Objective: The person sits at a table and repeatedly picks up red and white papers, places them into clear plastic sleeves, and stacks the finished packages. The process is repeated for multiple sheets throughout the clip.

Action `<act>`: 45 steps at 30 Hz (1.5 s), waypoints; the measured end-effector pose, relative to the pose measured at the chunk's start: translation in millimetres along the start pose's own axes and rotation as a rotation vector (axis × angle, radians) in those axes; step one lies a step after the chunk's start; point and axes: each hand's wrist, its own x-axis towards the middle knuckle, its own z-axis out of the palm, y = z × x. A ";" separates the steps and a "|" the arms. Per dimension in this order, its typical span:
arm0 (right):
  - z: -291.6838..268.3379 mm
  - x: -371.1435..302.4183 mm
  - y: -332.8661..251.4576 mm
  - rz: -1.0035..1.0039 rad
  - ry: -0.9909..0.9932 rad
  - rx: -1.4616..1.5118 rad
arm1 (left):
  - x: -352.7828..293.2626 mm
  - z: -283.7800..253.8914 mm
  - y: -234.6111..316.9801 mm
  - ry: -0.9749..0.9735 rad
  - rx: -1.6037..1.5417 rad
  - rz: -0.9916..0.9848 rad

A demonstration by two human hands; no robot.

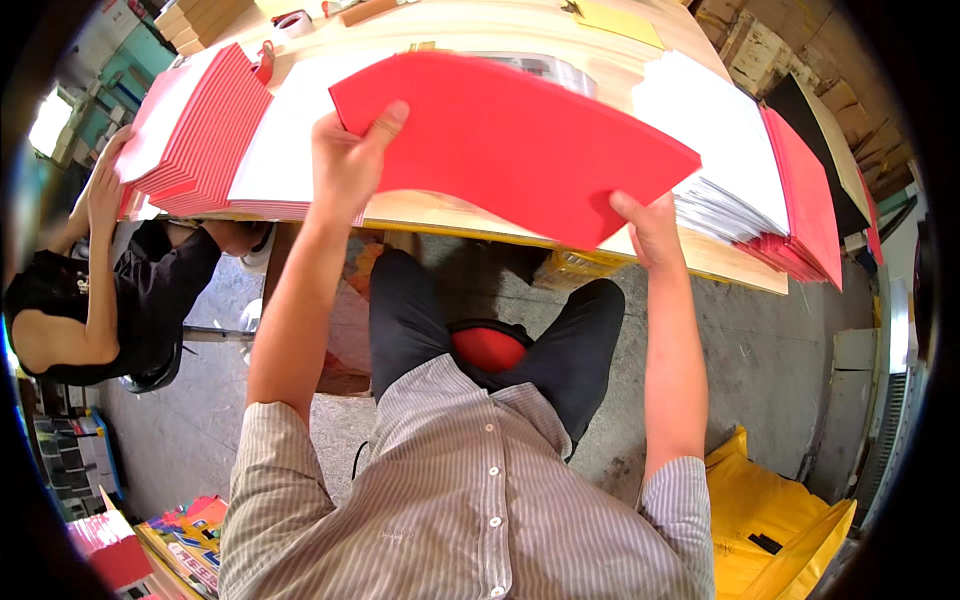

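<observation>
A large red sheet of card or folder [500, 140] is held up over the table's front edge, bowed between my two hands. My left hand [350, 150] grips its left end, thumb on the near face. At its lower right corner my right hand [650, 225] pinches it, thumb in front; the fingers behind are hidden. Right of the red card lies a stack of white sheets [725, 150] with red ones [805, 195] beside it. To the left are white-topped sheets with red edges [295, 135] and a tall stack of red-edged folders [205, 130].
A co-worker [95, 270] sits at the left, hands at the tall stack. On the wooden table [480, 25] are a tape roll [293, 24] and a yellow sheet [620, 22]. A yellow bag [770, 520] lies on the floor, right. Brown cartons [195, 22] stand far left.
</observation>
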 end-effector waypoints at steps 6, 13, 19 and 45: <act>-4.3 -12.8 15.6 0.120 0.124 -0.017 | 7.3 9.5 -59.6 -0.218 -0.310 -0.143; -28.5 -2.0 29.4 0.124 0.090 -0.065 | 12.7 10.9 -97.0 -0.308 -0.399 -0.181; -29.6 -10.9 39.6 0.164 0.125 0.027 | 4.4 12.2 -100.9 -0.348 -0.381 -0.214; 31.6 -231.0 12.7 0.068 0.133 -0.309 | -92.6 -8.0 -62.1 -0.681 -0.374 -0.651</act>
